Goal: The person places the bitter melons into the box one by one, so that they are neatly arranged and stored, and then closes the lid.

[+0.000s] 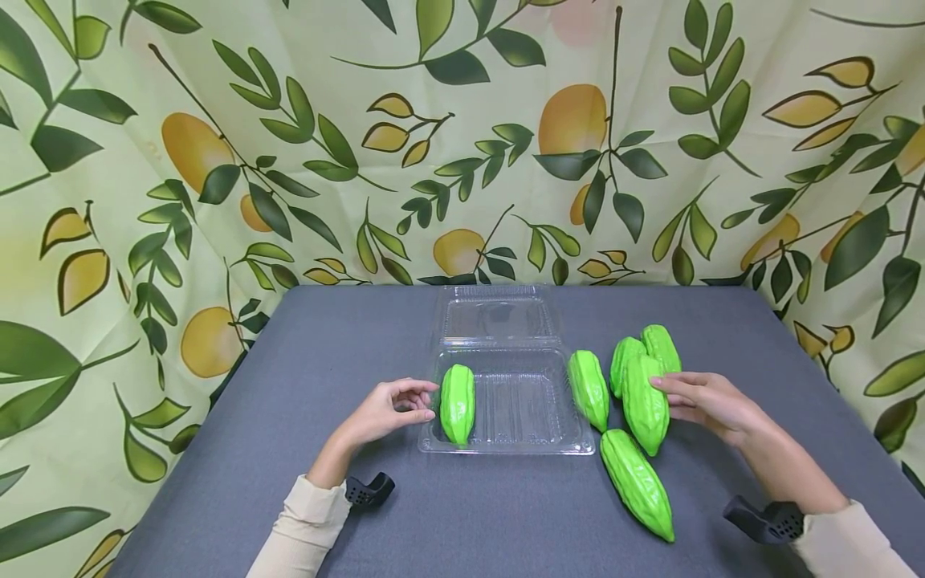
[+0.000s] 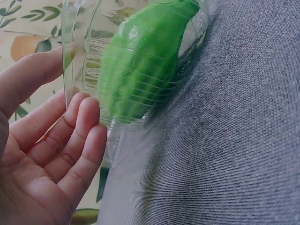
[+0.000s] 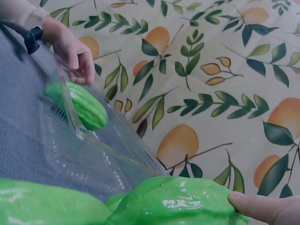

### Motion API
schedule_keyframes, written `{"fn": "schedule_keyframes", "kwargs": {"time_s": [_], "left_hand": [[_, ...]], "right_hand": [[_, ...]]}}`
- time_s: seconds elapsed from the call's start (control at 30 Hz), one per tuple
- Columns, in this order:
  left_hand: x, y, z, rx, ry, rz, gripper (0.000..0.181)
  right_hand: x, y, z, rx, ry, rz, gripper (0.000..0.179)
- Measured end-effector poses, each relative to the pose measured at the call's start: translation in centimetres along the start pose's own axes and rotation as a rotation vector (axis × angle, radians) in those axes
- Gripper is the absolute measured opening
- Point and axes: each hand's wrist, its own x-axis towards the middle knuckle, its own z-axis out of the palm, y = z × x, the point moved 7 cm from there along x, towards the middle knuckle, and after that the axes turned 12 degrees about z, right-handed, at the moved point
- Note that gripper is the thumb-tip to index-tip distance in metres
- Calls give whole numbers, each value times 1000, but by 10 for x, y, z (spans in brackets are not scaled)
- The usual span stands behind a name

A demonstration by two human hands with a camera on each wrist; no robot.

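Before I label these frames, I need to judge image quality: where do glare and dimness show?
Head view: bright overall, with highlights on the green vegetable in the clear container; left wrist view: dimmer, with a white glint on that vegetable; right wrist view: also dimmer, with white glare on the held vegetable.

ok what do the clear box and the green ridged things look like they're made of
The clear box looks like thin, glossy plastic: the table shows through its ribbed floor. The green ridged things have a shiny finish with bright highlights, perhaps moulded plastic or painted foam; I can't tell which.
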Motion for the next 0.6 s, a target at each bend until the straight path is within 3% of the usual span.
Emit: {"fn": "schedule_keyframes", "kwargs": {"time_s": [0.6], "left_hand": [[0,1,0,-5,-1,10,43]], "right_hand": [[2,-21,26,10,-33,-36,76]]}}
